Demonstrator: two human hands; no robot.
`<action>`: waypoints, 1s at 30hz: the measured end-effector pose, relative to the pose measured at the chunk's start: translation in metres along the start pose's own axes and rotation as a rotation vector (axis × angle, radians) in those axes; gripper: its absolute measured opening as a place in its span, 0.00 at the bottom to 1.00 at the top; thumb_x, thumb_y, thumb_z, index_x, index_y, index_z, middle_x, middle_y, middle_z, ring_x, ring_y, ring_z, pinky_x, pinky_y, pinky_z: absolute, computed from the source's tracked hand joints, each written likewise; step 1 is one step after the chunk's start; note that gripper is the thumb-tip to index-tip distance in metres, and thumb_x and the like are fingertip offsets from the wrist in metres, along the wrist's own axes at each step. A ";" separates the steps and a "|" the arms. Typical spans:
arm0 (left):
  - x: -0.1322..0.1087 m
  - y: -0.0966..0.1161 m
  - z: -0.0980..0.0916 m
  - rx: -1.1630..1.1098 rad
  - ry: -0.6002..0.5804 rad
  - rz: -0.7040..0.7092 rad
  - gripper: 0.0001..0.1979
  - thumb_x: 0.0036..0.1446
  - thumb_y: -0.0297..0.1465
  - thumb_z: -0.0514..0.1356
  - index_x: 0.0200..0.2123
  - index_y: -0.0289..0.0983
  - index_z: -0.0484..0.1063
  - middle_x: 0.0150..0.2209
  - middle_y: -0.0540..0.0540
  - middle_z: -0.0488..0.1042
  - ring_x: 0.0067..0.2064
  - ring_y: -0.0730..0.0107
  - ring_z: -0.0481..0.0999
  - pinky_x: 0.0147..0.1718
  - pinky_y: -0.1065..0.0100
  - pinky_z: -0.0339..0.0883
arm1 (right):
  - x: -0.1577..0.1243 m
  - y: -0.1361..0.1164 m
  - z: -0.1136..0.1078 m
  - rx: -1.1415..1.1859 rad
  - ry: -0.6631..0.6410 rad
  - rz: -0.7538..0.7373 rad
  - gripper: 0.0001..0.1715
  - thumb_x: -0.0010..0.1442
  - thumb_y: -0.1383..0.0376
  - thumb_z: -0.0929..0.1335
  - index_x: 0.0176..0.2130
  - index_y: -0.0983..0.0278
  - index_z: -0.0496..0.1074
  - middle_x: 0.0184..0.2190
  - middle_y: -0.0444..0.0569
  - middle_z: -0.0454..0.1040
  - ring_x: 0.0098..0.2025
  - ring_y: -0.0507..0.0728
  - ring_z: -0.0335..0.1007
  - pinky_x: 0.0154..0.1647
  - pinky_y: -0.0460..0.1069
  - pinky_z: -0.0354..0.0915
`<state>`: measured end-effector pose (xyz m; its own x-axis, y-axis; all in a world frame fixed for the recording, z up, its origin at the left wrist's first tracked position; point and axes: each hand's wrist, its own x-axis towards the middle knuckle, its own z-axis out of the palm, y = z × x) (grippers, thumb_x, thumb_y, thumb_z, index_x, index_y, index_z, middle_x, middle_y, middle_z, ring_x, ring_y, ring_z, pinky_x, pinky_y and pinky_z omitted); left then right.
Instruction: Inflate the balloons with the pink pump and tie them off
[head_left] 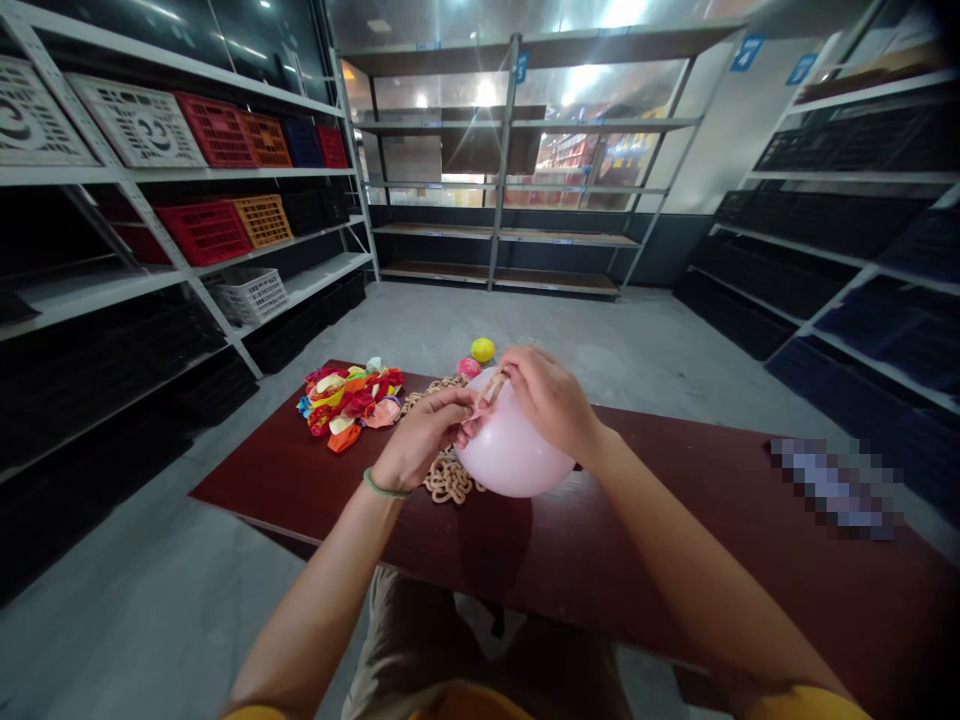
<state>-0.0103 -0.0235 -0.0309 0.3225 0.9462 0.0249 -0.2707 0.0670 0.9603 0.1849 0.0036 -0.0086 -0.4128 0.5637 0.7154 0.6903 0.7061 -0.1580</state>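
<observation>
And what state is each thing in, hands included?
Pink balloon: inflated, neck partly hidden by fingers.
Left hand: fingers pinched at the balloon's neck.
Right hand: bent over the balloon, fingertips at a tan strand, grip unclear.
Colourful balloons: limp, heaped.
Tan loops: piled, partly hidden.
Yellow ball: rounded.
Pixelated item: state unclear.

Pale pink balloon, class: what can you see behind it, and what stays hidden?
Past the balloon show a yellow ball and a pink ball; tan loops show at its left. Whatever lies directly behind it is covered.
</observation>
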 end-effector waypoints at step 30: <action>-0.019 -0.009 -0.007 0.149 -0.106 -0.143 0.19 0.56 0.44 0.65 0.27 0.33 0.73 0.24 0.51 0.70 0.22 0.79 0.67 0.24 0.75 0.63 | -0.017 -0.015 -0.009 0.204 -0.147 -0.018 0.10 0.71 0.66 0.59 0.45 0.61 0.67 0.40 0.50 0.76 0.43 0.58 0.73 0.44 0.55 0.69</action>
<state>-0.0207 -0.0401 -0.0422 0.4436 0.8914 -0.0929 -0.0810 0.1431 0.9864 0.1870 -0.0212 -0.0122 -0.5161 0.5960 0.6152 0.5538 0.7801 -0.2912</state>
